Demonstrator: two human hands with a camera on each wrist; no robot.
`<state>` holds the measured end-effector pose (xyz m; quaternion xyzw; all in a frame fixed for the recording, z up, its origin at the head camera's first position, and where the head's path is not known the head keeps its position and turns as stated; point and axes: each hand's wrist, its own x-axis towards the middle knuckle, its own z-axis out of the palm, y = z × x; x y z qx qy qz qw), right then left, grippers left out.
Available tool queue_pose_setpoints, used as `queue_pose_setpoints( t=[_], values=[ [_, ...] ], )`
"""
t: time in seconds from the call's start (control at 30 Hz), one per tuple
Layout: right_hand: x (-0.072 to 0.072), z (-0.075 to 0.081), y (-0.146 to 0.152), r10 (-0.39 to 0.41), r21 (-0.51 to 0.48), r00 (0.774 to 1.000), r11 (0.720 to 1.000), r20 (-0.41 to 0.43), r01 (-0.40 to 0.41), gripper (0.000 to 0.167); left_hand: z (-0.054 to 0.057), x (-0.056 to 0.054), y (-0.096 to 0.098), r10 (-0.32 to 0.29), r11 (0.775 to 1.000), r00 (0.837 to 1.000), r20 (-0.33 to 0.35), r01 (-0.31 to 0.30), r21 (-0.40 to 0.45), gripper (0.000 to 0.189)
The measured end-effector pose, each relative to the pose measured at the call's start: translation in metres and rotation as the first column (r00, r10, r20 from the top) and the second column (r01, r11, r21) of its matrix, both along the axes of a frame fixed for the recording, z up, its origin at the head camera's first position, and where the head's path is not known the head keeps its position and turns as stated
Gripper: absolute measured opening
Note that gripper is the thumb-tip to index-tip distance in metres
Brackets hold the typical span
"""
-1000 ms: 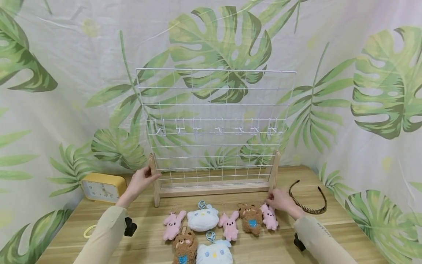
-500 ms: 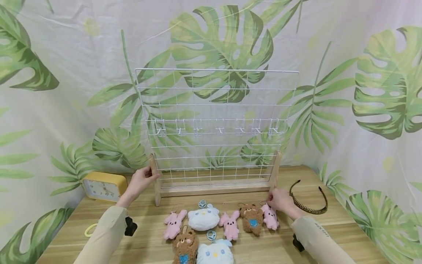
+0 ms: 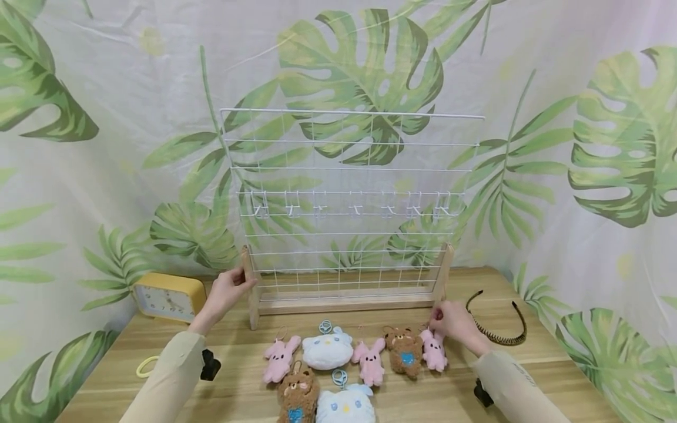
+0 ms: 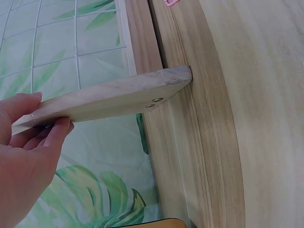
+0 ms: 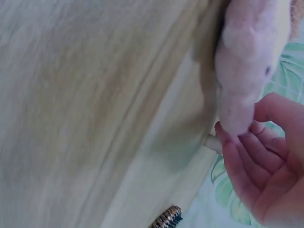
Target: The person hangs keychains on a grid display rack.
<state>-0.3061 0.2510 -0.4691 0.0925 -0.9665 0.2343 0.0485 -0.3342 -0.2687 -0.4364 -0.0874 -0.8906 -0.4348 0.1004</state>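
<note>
Nearest me, the front brown bear [image 3: 298,390] and front white cat [image 3: 345,406] lie on the wooden table [image 3: 534,376], both cut off by the frame. Just beyond, left to right: left pink rabbit [image 3: 279,361], rear white cat [image 3: 328,351], middle pink rabbit [image 3: 371,364], rear brown bear [image 3: 404,352], right pink rabbit [image 3: 435,355]. My right hand [image 3: 456,324] pinches that last one by an ear; whether its weight is off the table, I can't tell. My left hand [image 3: 226,292] pinches the left upright [image 3: 254,311], thumb opposite fingers. Farther: wire grid [image 3: 317,111] standing, white hooks [image 3: 355,210] in a row across it. My reading: early stage. Hooks placed, all bare; all seven plush figures down at table level, none hung.
</note>
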Motion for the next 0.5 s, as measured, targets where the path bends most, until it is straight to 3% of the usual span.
queue_pose_setpoints(
  t=[0.3, 0.5],
  values=[
    [0.004, 0.012, 0.010, 0.056, -0.111, 0.989, 0.991, -0.136, -0.071, 0.013, 0.000, 0.001, 0.002, 0.007, 1.000, 1.000, -0.010, -0.007, 0.004, 0.035],
    [0.009, 0.019, 0.015, 0.041, -0.174, 0.989, 0.983, -0.142, -0.066, 0.010, -0.001, 0.000, 0.001, 0.007, 1.000, 1.000, -0.002, -0.007, 0.001, 0.037]
  ],
)
